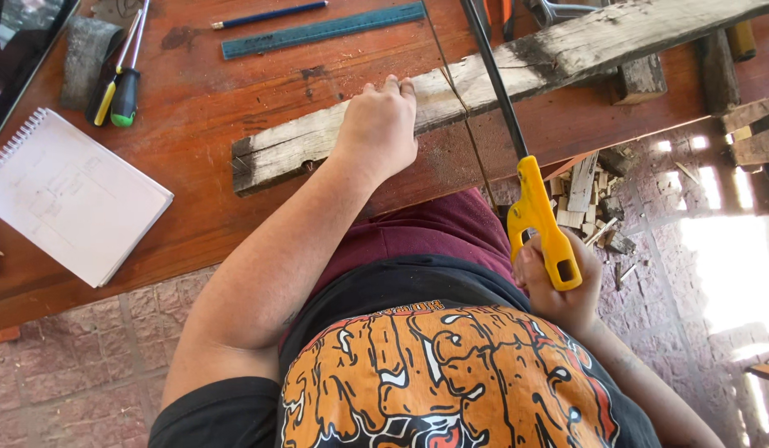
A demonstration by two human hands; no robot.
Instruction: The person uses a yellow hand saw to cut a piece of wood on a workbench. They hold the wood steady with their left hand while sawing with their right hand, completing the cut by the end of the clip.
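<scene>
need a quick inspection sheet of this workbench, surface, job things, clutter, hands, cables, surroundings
surface: reddish wooden table, scuffed, with dark stains.
job's things: weathered plank lies slantwise across the table; saw with yellow handle crosses it at a cut line.
clutter: spiral notepad, two screwdrivers, blue-green ruler, blue pencil, wood blocks at the far right.
hands: left hand presses flat on the plank; right hand grips the saw handle.
cables: nothing seen.
surroundings: brick-paved floor, wood offcuts below the table edge, sunlit patches at right.
</scene>
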